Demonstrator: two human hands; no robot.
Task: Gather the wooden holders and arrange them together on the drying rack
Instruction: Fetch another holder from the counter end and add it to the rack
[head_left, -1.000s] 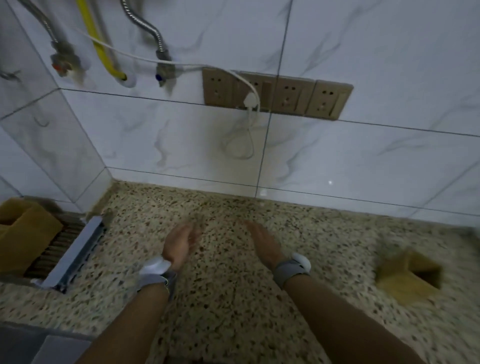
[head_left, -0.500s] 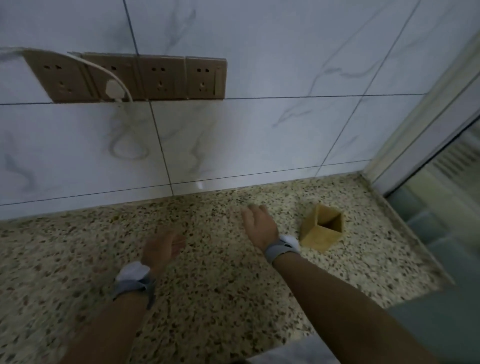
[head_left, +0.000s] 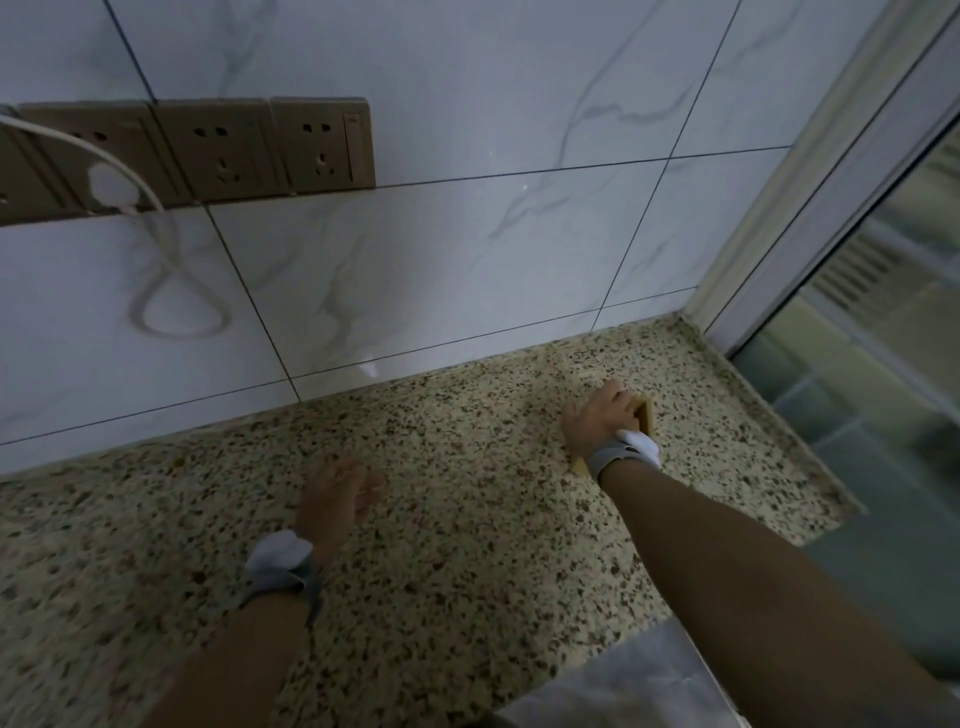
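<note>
A small wooden holder (head_left: 645, 417), a tan open box, sits on the speckled countertop (head_left: 467, 519) near its right end. My right hand (head_left: 597, 422) lies over it with the fingers curled around its top, hiding most of it. My left hand (head_left: 337, 493) hovers over the middle of the countertop, fingers apart and holding nothing. Both wrists wear grey bands. The drying rack is out of view.
A white tiled wall (head_left: 467, 260) backs the countertop. A row of tan sockets (head_left: 218, 150) is on the wall at the left, with a white plug and looped cable (head_left: 156, 260). A window frame (head_left: 831, 208) bounds the right end.
The view has swung right, away from the drying rack. My right hand reached right and closed over the wooden holder. My left hand stayed open over the counter.
</note>
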